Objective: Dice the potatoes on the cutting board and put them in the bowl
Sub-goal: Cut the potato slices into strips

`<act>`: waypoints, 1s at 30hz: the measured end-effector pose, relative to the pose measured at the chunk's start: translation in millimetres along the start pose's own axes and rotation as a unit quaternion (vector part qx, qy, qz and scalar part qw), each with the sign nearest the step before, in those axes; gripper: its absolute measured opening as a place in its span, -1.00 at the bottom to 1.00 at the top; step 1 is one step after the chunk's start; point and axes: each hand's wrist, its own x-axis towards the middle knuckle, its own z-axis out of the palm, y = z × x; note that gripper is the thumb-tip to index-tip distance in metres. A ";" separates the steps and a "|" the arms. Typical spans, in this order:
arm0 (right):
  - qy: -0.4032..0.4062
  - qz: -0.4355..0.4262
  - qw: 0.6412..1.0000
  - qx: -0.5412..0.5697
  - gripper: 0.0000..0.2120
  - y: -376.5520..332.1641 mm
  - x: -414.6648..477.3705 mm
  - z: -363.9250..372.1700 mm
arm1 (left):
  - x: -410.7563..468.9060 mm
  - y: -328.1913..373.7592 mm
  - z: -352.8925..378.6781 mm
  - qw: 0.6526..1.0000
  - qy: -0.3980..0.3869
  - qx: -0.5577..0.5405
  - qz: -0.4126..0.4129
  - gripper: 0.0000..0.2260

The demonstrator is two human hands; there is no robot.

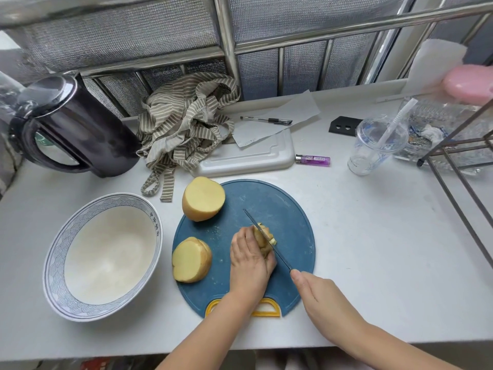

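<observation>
White counter (pixel 373 231) beneath mesh window (pixel 120 36).

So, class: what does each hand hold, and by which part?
The left hand grips the potato piece from above; the right hand holds the knife by its handle.

I see a matt blue plastic cutting board (pixel 288 209), lightly scuffed, under a thin metal knife (pixel 282 258) blade. The potato half (pixel 204 197) shows a smooth cut face. The bowl (pixel 57 265) looks glazed, the kettle (pixel 80 129) glossy dark, the striped cloth (pixel 184 121) crumpled, the cup (pixel 373 145) clear plastic.
</observation>
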 end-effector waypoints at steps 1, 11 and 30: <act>-0.002 0.004 1.000 -0.001 -0.54 -1.8 0.3 0.3 | 0.4 0.2 0.0 1.000 -0.004 0.004 0.000 -0.42; -0.050 0.036 0.998 -0.022 -0.55 -18.9 6.4 -17.4 | 2.0 1.0 0.9 1.000 -0.010 0.027 0.007 -0.45; -0.047 0.049 0.997 -0.021 -0.54 -22.1 16.1 -6.6 | 2.7 1.1 6.5 1.000 -0.016 0.017 -0.010 -0.44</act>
